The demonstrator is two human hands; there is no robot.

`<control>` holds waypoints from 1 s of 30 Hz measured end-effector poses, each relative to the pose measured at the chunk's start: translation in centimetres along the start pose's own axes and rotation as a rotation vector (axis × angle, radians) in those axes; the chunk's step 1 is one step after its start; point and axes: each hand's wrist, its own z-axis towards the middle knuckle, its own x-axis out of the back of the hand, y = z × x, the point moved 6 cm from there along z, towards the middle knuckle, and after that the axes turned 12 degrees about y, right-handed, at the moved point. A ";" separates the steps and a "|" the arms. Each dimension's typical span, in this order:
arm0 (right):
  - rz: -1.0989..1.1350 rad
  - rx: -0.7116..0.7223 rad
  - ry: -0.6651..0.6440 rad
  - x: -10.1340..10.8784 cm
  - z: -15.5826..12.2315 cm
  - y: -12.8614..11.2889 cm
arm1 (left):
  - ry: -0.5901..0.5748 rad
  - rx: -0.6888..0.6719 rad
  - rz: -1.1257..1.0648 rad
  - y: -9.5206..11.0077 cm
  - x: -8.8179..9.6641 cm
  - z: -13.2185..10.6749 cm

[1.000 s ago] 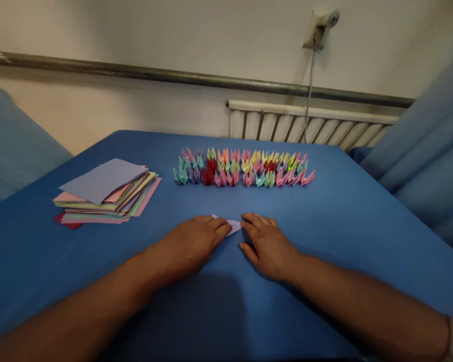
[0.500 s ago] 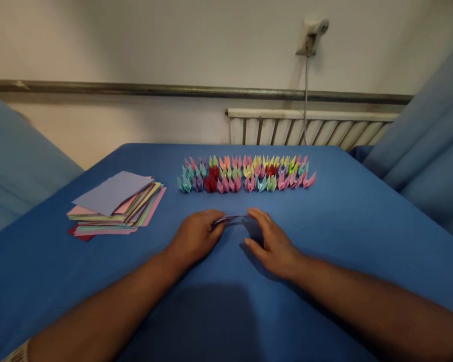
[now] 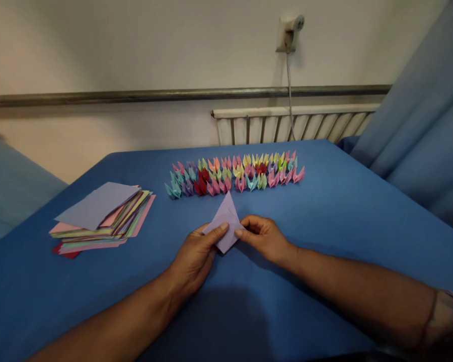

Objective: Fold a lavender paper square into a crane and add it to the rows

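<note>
A blue-covered table [image 3: 324, 216] spreads beneath both hands, giving a flat support. Beyond them stand rows of folded paper figures [image 3: 237, 172], probably lined up there to be out of the fingers' way. Well left of the left hand lies a stack of coloured sheets [image 3: 98, 206], likely within its reach. The left hand [image 3: 196, 249] pinches the folded lilac paper [image 3: 227, 216], thumb on top, seemingly to steady it; the right hand [image 3: 262, 236] pinches its right corner, perhaps for finer control. The paper sits between them, point facing away.
</note>
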 end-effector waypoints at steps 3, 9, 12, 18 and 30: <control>0.061 -0.041 0.089 0.9 0.4 -0.3 | -0.052 0.017 0.054 -0.2 -0.2 0.0; 0.060 -0.039 0.137 1.4 0.4 -0.2 | -0.106 -0.001 0.128 -0.2 -0.2 0.4; 0.045 -0.045 0.098 1.1 0.2 0.0 | -0.063 -0.028 0.116 0.0 0.0 0.7; 0.006 -0.131 -0.024 0.4 -0.1 0.5 | -0.054 -0.065 0.066 0.5 0.0 1.0; -0.048 -0.147 -0.009 1.3 0.6 1.1 | 0.047 -0.082 0.114 0.7 1.1 2.1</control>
